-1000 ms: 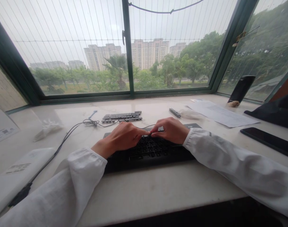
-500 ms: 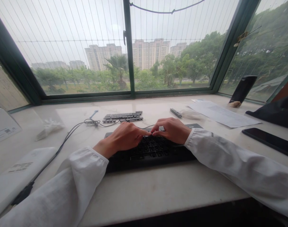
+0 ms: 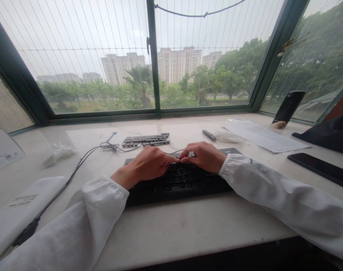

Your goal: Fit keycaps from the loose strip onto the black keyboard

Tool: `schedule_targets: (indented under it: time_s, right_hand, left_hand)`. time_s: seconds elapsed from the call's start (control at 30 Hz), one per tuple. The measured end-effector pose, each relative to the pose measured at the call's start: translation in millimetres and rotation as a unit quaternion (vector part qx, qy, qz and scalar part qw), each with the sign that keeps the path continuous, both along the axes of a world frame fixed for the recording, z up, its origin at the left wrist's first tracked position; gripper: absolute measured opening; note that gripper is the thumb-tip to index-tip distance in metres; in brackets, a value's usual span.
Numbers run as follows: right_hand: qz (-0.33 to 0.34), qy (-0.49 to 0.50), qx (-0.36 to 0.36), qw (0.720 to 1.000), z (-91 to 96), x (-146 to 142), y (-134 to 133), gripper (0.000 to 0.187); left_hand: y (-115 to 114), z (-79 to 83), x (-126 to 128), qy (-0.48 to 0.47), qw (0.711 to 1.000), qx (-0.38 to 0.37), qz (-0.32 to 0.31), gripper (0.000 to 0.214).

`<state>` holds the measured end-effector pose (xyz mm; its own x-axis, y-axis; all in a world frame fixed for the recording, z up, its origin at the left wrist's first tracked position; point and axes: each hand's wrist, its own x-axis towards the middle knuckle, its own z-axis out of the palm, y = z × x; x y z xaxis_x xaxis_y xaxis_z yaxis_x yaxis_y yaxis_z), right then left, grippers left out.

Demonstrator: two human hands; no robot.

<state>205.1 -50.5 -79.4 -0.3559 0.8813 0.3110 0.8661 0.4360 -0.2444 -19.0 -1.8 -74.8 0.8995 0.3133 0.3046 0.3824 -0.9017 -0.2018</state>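
A black keyboard (image 3: 182,190) lies in front of me, with bare key sockets showing across its middle. Over its upper rows my left hand (image 3: 150,163) is closed, its index finger stretched toward the right fingertips. My right hand (image 3: 203,156) comes from the other side, thumb and fingers pinched at the same spot. Whatever sits between the fingertips is too small and hidden to make out. Behind the keyboard, loose black keycaps (image 3: 145,139) stand in rows on the white sill.
A black cable (image 3: 84,160) runs along the left past a white box (image 3: 27,203). A small blue tool (image 3: 111,136) and a plastic bag (image 3: 58,153) lie nearby. At right are a printed sheet (image 3: 264,135), a phone (image 3: 324,169) and a dark stick-like object (image 3: 209,135).
Almost nothing differs. Both hands stay at the same place on the keyboard, with only a very slight shift of the fingers and the view.
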Motion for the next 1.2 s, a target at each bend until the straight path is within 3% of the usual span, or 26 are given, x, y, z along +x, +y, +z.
schedule_targets:
  time_s: [0.53,0.93,1.2]
  right_hand:
    - [-0.02,0.048,-0.039,0.998,-2.9,0.6,2.7,0.02]
    - [-0.012,0.0,-0.003,1.0,2.2,-0.5,-1.2,0.016]
    - [-0.025,0.034,-0.005,0.999,-1.7,-1.1,0.6,0.016]
  left_hand:
    - [-0.2,0.6,0.5,0.004,1.0,0.003,0.008,0.042]
    - [-2.7,2.1,1.5,0.012,1.0,-0.008,0.012,0.044]
    - [-15.2,0.4,11.1,0.0,0.996,-0.048,0.079,0.038]
